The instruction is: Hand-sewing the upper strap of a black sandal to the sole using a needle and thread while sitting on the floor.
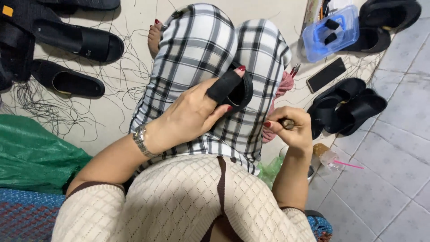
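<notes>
My left hand [192,114] grips a black slipper [239,92] resting on my lap, over black-and-white plaid trousers [201,49]. A black fabric guard covers the left index finger. My right hand [291,125] is closed around a small brown-handled tool [287,123], just right of the slipper. A silver watch [141,140] sits on my left wrist. Whether thread joins the tool to the slipper I cannot see.
Black slippers lie on the floor at the left [78,42] and right [347,107]. Loose dark threads [53,107] spread at left. A clear blue-lidded box [331,31], a dark phone [326,74], a green bag [36,152] and a pink cloth [280,96] surround me.
</notes>
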